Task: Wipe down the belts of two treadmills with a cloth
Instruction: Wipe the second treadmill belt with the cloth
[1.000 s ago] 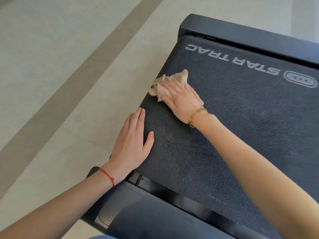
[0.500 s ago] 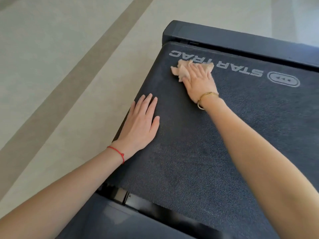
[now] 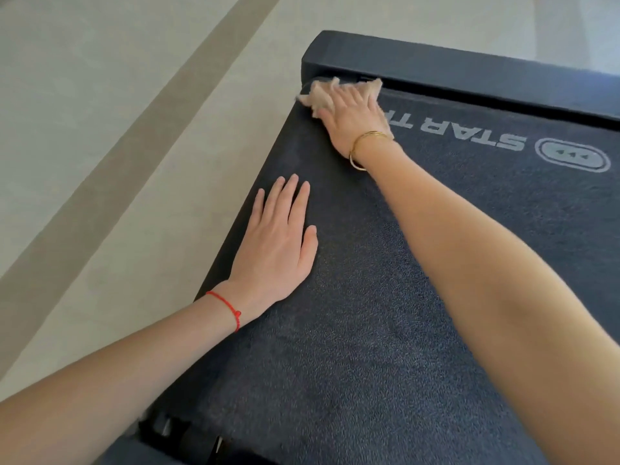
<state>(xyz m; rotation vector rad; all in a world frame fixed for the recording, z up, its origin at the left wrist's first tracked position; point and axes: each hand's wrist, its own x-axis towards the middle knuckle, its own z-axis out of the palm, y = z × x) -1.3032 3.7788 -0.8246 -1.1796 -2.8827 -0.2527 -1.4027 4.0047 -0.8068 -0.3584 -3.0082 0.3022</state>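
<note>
Since half a second earlier, the right hand point(image 3: 352, 119) had pushed the cloth point(image 3: 322, 95) further up and to the left, off the printed lettering and right into the far left corner of the treadmill belt point(image 3: 369, 330), up against the dark end cover point(image 3: 469, 72). That hand lay flat on top of the beige cloth with its fingers point(image 3: 342, 95) stretched out and close together, pressing it down rather than pinching it, and bits of the cloth stuck out on both sides. A gold bangle point(image 3: 364, 146) sat on that wrist. Meanwhile the left hand point(image 3: 278, 243) was palm down on the belt near its left edge, fingers straight and only slightly fanned, thumb out to the side, holding nothing. It had a red string bracelet point(image 3: 228, 307) on the wrist. "STAR" and an oval logo point(image 3: 572, 156) showed on the belt to the right, and pale floor point(image 3: 100, 162) with a darker stripe ran off to the left.
</note>
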